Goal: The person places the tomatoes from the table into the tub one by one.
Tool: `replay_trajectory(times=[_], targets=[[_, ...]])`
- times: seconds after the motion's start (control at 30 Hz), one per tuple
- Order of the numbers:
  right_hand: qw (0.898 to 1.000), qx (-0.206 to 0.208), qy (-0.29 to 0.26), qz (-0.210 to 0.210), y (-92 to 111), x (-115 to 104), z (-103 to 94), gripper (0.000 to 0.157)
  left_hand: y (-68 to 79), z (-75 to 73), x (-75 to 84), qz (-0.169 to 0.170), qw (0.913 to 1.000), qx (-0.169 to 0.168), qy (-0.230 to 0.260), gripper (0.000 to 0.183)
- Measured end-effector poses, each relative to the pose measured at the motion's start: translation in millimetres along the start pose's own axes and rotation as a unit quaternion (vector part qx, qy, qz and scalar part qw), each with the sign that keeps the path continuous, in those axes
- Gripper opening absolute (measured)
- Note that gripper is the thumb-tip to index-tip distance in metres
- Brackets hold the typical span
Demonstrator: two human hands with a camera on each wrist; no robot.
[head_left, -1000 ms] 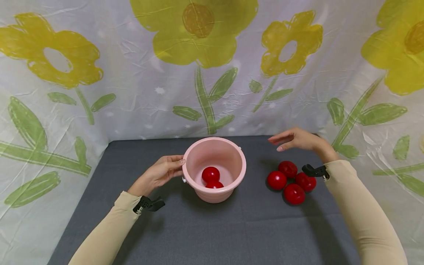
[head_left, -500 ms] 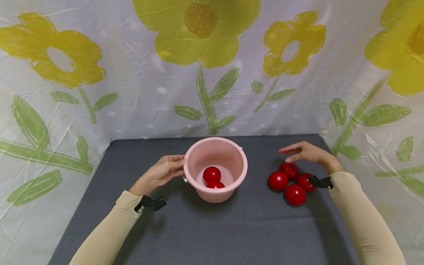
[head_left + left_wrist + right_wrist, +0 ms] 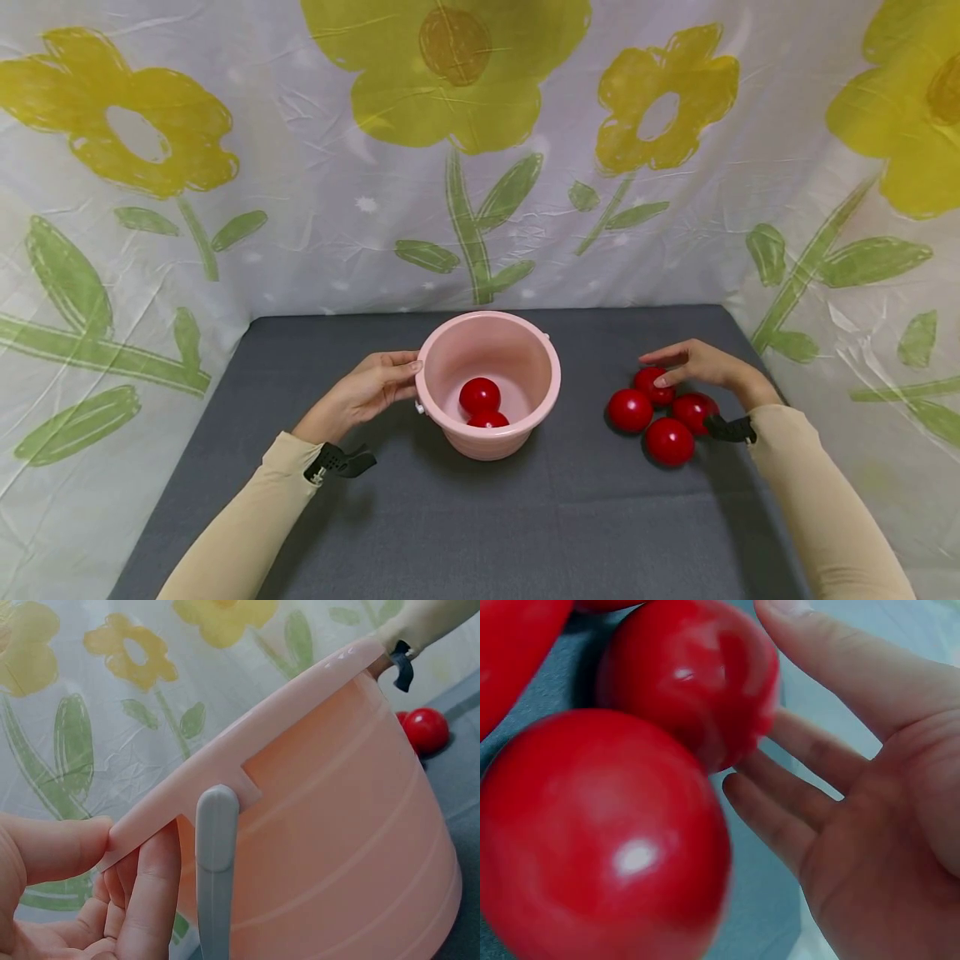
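Right hand (image 3: 696, 362) has dropped to the 12 o'clock ball (image 3: 647, 384) of the cluster, at the bucket (image 3: 486, 444)'s 3 o'clock. Fingers loose around it: reach looks done, grip not formed; contact unclear. Left hand (image 3: 372, 385) pinches rim at 9. Two balls (image 3: 479, 395) inside, nearer one part-hidden.

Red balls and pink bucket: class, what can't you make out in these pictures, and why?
- Head view: nearer inside ball, its lower part hidden by the pink bucket.
- Left wrist view: pale handle, its lower end cut off by the bottom edge.
- Right wrist view: right hand, some fingertips hidden behind the adjacent ball.
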State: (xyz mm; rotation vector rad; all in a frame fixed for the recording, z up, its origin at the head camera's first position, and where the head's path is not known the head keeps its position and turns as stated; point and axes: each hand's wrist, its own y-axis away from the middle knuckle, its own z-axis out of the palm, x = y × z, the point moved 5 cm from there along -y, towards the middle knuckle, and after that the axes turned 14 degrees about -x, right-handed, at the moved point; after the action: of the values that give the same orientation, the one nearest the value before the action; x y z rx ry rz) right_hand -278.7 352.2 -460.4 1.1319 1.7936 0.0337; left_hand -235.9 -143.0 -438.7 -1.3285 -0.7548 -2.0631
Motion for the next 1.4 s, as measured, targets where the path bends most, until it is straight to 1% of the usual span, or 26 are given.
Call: replay_trajectory(times=[0.1, 0.33, 0.47, 0.6, 0.8, 0.9, 1.03, 1.17, 1.33, 1.4], targets=[[1.0, 0.0, 0.005, 0.003, 0.4, 4.5, 2.5, 0.057, 0.0, 0.2, 0.3, 0.0, 1.0, -0.004, -0.001, 0.055], [1.0, -0.003, 0.001, -0.003, -0.3, 10.7, 5.2, 0.056, -0.5, -0.4, -0.3, 0.001, 1.0, 0.001, -0.004, 0.053], [1.0, -0.003, -0.004, -0.003, -1.1, 11.8, 4.8, 0.056, -0.4, -0.2, -1.0, -0.001, 1.0, 0.006, 0.003, 0.051], [1.0, 0.003, 0.003, -0.003, -1.4, 11.6, 3.9, 0.055, 0.1, 0.1, -1.1, -0.002, 0.9999, 0.011, 0.011, 0.05], [1.0, 0.009, 0.012, 0.004, 0.5, 8.6, 1.8, 0.055, 0.3, 0.3, -0.6, 0.001, 1.0, 0.002, 0.006, 0.052], [1.0, 0.014, 0.02, 0.002, 2.9, 4.4, -1.5, 0.055, 0.1, 0.2, -0.5, 0.003, 1.0, 0.0, 0.007, 0.05], [0.999, 0.021, 0.03, -0.009, 6.1, -4.0, -7.3, 0.054, 0.3, 0.3, -0.3, 0.006, 0.9999, 0.0, 0.014, 0.047], [0.999, 0.017, 0.026, -0.015, 9.1, -15.0, -14.9, 0.055, 0.4, 0.4, 0.2, 0.006, 0.9998, -0.002, 0.018, 0.046], [0.999, 0.033, 0.026, -0.023, 13.5, -32.5, -26.1, 0.055, 0.4, 0.5, 0.6, 0.005, 0.9999, -0.002, 0.016, 0.047], [0.999, 0.036, 0.019, -0.025, 14.6, -38.7, -28.9, 0.055, 0.4, 0.9, 0.8, 0.004, 0.9999, -0.001, 0.016, 0.047]])
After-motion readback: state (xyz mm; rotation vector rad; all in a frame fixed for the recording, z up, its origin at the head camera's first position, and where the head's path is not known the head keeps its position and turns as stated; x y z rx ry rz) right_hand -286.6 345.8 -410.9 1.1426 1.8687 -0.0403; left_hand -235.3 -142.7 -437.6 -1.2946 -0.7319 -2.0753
